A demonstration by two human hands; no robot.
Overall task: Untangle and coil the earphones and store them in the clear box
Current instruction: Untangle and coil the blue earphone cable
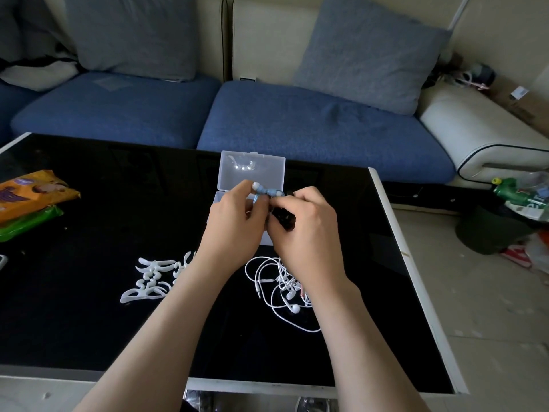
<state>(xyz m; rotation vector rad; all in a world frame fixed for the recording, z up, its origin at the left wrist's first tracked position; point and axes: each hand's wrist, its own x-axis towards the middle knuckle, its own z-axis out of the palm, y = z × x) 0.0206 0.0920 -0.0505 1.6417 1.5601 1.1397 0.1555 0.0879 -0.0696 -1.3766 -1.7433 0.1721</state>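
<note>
Head view: left hand [234,221] partly hides clear box [252,171].

home living room; sofa [312,126]; coffee table [89,233]

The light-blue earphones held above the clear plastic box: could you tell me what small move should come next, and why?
Probably lower the light-blue earphones into the open clear plastic box beneath them, since the left hand and right hand both pinch them just above it. The tangled white earphones on the black table would come afterwards.
</note>
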